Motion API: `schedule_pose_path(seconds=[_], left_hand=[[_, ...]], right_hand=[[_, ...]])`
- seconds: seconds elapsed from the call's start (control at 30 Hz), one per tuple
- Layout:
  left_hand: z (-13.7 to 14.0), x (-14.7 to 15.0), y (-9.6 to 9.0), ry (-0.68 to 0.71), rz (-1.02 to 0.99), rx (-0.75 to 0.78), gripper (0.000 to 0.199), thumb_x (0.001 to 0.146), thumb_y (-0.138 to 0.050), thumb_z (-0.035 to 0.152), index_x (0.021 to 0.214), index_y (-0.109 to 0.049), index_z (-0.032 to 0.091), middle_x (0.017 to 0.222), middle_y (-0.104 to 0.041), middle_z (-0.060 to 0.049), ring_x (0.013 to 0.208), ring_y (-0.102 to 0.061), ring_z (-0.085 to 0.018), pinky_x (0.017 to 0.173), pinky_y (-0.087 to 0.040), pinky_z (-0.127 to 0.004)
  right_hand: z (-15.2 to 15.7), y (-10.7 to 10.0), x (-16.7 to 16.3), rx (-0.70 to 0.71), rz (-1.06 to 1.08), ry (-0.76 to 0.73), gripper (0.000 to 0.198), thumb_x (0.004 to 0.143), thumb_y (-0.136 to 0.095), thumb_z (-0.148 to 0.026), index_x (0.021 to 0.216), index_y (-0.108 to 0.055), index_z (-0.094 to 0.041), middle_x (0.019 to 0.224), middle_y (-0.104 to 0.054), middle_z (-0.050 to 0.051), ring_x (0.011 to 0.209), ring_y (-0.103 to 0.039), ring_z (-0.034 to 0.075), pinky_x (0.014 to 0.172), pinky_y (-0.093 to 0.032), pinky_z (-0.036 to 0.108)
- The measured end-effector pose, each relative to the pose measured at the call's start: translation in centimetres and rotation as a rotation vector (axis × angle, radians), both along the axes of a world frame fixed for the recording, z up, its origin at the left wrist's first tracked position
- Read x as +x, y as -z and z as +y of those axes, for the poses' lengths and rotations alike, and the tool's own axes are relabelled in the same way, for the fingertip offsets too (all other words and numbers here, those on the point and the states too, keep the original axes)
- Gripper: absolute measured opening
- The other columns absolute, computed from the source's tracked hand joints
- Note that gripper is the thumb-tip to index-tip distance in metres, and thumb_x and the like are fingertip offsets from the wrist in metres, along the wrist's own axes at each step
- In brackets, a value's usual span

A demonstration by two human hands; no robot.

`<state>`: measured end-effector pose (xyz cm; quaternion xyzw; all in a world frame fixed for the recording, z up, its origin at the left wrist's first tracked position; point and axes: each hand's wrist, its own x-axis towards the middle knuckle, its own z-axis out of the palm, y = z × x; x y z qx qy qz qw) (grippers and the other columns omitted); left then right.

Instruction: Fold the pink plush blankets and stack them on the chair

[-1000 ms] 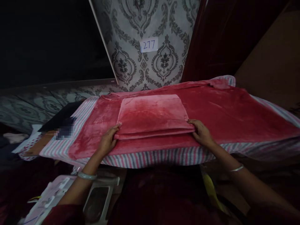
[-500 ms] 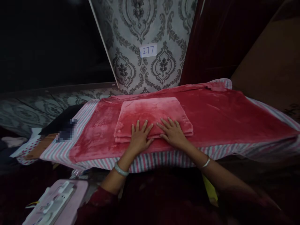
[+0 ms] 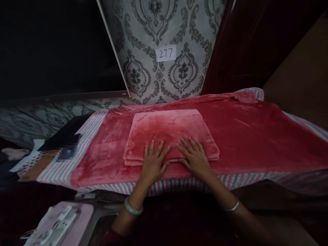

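Note:
A plush pink-red blanket (image 3: pixel 166 126), folded into a thick rectangle, lies on a larger red plush cloth (image 3: pixel 251 136). My left hand (image 3: pixel 153 164) rests flat on the near edge of the folded blanket, fingers spread and pointing away from me. To its right, my right hand (image 3: pixel 196 159) lies the same way on that edge, also with fingers apart. Neither hand grips the fabric. The folded layers show along the near side, left of my left hand. Under the red cloth, a striped sheet (image 3: pixel 89 130) shows at the borders.
A large dark screen (image 3: pixel 58 48) stands behind at left. The patterned wall carries a paper marked 277 (image 3: pixel 166 53). Dark items (image 3: pixel 64 136) lie by the table's left end. At lower left, white power strips (image 3: pixel 61 225) rest on a pink surface (image 3: pixel 85 213).
My view has shifted slightly, so the blanket and hands appear a little lower and larger. Both hands stay flat on the folded blanket's near edge.

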<state>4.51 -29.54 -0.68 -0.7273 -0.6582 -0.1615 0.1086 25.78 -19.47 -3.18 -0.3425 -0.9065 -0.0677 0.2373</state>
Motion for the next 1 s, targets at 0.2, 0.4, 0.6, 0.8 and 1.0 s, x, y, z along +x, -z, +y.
schedule_pose_path(seconds=[0.2, 0.4, 0.6, 0.8, 1.0], left_hand=[[-1.8, -1.5, -0.6, 0.082, -0.001, 0.002, 0.058, 0.098, -0.057, 0.028, 0.155, -0.046, 0.025, 0.163, -0.044, -0.009, 0.156, -0.028, -0.033, 0.123, -0.027, -0.062], [-1.6, 1.1, -1.1, 0.170, -0.024, 0.019, 0.056, 0.100, -0.052, 0.027, 0.154, -0.046, 0.017, 0.158, -0.050, -0.013, 0.152, -0.036, -0.027, 0.127, -0.023, -0.057], [0.1, 5.9, 1.3, 0.126, 0.007, 0.018, 0.065, 0.095, -0.063, 0.049, 0.150, -0.052, 0.017, 0.157, -0.050, -0.016, 0.154, -0.029, -0.041, 0.122, -0.025, -0.069], [-0.2, 6.1, 2.3, 0.104, 0.003, 0.064, 0.066, 0.097, -0.058, 0.052, 0.156, -0.044, 0.026, 0.160, -0.047, -0.008, 0.154, -0.028, -0.036, 0.124, -0.019, -0.065], [-0.2, 6.0, 2.0, 0.094, 0.014, 0.087, 0.068, 0.096, -0.058, 0.054, 0.156, -0.045, 0.027, 0.168, -0.035, -0.005, 0.156, -0.022, -0.034, 0.126, -0.013, -0.061]], right_hand=[[0.4, -0.3, 1.7, -0.073, 0.068, -0.128, 0.052, 0.102, -0.050, -0.038, 0.153, -0.052, -0.029, 0.161, -0.047, 0.008, 0.151, -0.037, 0.033, 0.118, -0.033, 0.060], [1.6, -4.3, 0.9, -0.289, 0.196, -0.353, 0.049, 0.107, -0.037, -0.032, 0.154, -0.049, -0.030, 0.148, -0.061, 0.009, 0.140, -0.054, 0.026, 0.117, -0.040, 0.056], [5.9, -6.3, -2.6, -0.416, -0.074, -0.656, 0.055, 0.108, -0.034, -0.041, 0.162, -0.035, -0.030, 0.165, -0.041, 0.005, 0.155, -0.031, 0.024, 0.125, -0.029, 0.051], [10.7, -6.0, -3.2, -0.348, -0.343, -0.682, 0.063, 0.105, -0.044, -0.055, 0.163, -0.028, -0.036, 0.171, -0.025, 0.004, 0.160, -0.012, 0.031, 0.125, -0.011, 0.067], [14.4, -6.1, -3.9, -0.271, -0.316, -0.618, 0.068, 0.104, -0.042, -0.060, 0.164, -0.021, -0.037, 0.172, -0.020, 0.005, 0.160, -0.011, 0.033, 0.124, -0.012, 0.067]])
